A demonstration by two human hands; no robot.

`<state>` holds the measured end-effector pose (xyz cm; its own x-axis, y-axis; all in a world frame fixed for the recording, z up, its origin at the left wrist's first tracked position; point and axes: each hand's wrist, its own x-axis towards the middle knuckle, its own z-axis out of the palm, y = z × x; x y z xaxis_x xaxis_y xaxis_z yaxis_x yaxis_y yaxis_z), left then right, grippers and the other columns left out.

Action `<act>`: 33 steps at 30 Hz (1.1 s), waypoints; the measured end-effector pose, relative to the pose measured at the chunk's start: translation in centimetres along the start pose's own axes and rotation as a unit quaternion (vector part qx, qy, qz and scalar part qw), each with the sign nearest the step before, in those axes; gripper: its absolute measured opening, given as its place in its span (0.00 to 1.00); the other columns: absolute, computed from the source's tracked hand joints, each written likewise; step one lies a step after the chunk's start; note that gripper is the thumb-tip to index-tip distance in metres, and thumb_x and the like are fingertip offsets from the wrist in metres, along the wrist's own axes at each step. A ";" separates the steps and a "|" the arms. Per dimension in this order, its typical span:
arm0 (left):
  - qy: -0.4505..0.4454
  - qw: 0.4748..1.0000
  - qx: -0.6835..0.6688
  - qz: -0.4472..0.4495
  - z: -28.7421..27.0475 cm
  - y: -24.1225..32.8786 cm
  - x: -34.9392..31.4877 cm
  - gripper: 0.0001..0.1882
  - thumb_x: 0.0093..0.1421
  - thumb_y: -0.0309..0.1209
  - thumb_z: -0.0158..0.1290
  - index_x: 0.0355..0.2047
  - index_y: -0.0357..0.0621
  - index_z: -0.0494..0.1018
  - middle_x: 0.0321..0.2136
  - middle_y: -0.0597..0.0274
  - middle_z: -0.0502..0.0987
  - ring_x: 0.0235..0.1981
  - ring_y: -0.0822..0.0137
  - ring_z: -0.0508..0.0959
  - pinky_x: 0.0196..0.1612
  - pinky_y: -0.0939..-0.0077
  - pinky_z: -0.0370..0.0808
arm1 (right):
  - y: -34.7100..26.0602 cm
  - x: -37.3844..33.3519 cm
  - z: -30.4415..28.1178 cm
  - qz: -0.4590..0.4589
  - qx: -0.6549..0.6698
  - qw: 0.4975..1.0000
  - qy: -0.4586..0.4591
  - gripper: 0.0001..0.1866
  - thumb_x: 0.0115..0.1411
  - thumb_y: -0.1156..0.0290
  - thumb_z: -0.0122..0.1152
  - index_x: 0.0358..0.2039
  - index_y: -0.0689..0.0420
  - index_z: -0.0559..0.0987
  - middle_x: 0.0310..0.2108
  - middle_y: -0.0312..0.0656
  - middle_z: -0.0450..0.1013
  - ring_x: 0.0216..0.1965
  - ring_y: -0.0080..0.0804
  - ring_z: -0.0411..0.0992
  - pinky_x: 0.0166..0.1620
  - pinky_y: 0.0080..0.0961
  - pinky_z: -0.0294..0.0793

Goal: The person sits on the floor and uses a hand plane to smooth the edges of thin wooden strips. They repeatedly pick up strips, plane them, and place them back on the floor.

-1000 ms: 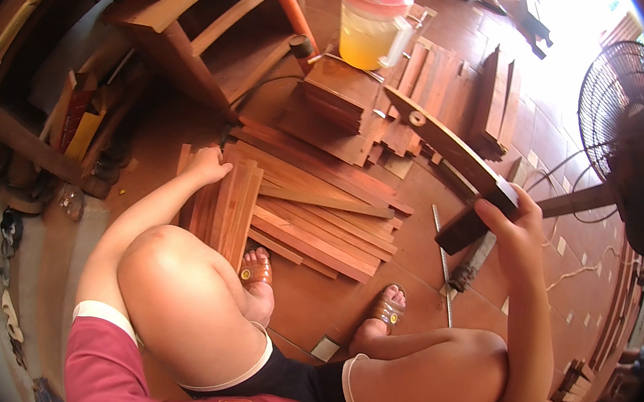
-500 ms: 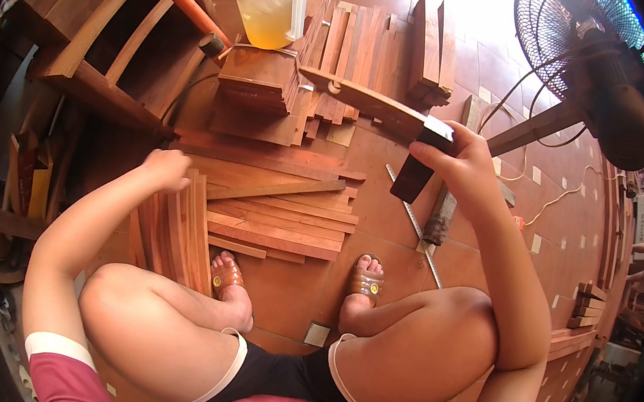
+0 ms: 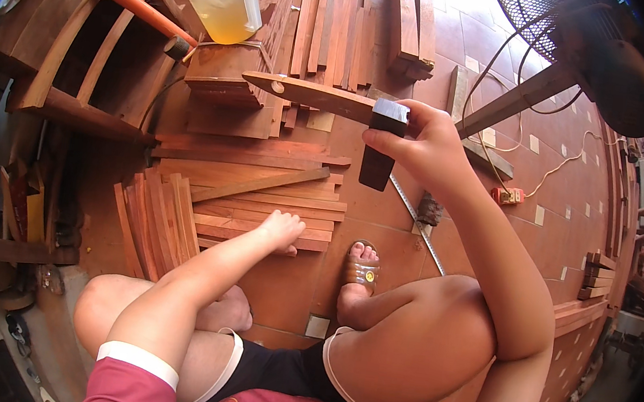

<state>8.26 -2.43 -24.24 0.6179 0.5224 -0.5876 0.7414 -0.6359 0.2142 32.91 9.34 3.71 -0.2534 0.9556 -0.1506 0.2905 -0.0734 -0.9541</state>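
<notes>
My right hand (image 3: pixel 417 136), thumb in front and fingers behind, grips a tool by its black block-shaped head (image 3: pixel 378 160). A long flat wooden arm (image 3: pixel 326 97) runs left from that block and has a round hole near its rounded tip; I cannot tell exactly what kind of tool it is. My left hand (image 3: pixel 281 230) is closed, fingers curled under, over the right part of a layer of reddish wooden strips (image 3: pixel 258 203). What it holds, if anything, is hidden. More strips (image 3: pixel 157 218) lie slanted to its left.
A lidded jug of yellow liquid (image 3: pixel 220 11) stands on stacked boards (image 3: pixel 228 83). An orange-tubed hand pump (image 3: pixel 134 5) leans at a wooden frame (image 3: pixel 79 106). A fan (image 3: pixel 599 70), its cords, a power socket (image 3: pixel 508 196) and a metal ruler (image 3: pixel 418 226) are at the right.
My left hand has swung right from the slanted strips to over the flat-lying ones. The right hand and its tool sit a little further left, while the whole view has shifted.
</notes>
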 end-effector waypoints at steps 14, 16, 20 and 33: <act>0.082 0.993 0.055 -0.059 3.1 1.4 0.6 0.29 0.50 0.45 0.66 0.47 0.44 0.69 0.41 0.56 0.74 0.46 0.57 0.76 0.43 0.54 0.74 | 0.2 0.0 -0.6 -0.028 0.000 1.000 0.003 0.17 0.51 0.68 0.75 0.37 0.65 0.82 0.28 0.41 0.79 0.28 0.23 0.76 0.34 0.23 0.77; 0.080 0.993 0.047 -0.072 2.9 1.3 0.5 0.30 0.49 0.46 0.66 0.46 0.43 0.69 0.41 0.56 0.74 0.46 0.56 0.76 0.43 0.55 0.74 | 0.2 0.0 -0.7 -0.041 0.002 0.999 0.007 0.17 0.51 0.68 0.75 0.37 0.65 0.82 0.28 0.41 0.79 0.28 0.23 0.76 0.34 0.23 0.77; 0.085 0.991 0.005 -0.103 0.5 0.3 0.5 0.34 0.47 0.46 0.67 0.48 0.42 0.68 0.45 0.56 0.72 0.48 0.57 0.75 0.46 0.54 0.74 | 0.2 -0.4 -1.0 -0.032 -0.006 0.999 0.012 0.18 0.51 0.67 0.75 0.38 0.65 0.82 0.28 0.40 0.79 0.28 0.22 0.76 0.34 0.24 0.77; 0.118 0.966 -0.092 -0.209 -3.5 -4.7 2.5 0.25 0.55 0.38 0.65 0.48 0.44 0.68 0.47 0.53 0.76 0.53 0.53 0.76 0.54 0.52 0.71 | 1.6 -0.3 -1.2 -0.003 0.016 1.000 0.003 0.17 0.51 0.68 0.75 0.37 0.64 0.82 0.29 0.39 0.79 0.29 0.20 0.74 0.34 0.22 0.74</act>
<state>7.25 3.84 -23.93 0.2806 0.8407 -0.4631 0.9598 -0.2408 0.1444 34.53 9.24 2.58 -0.2491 0.9577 -0.1440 0.2596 -0.0772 -0.9626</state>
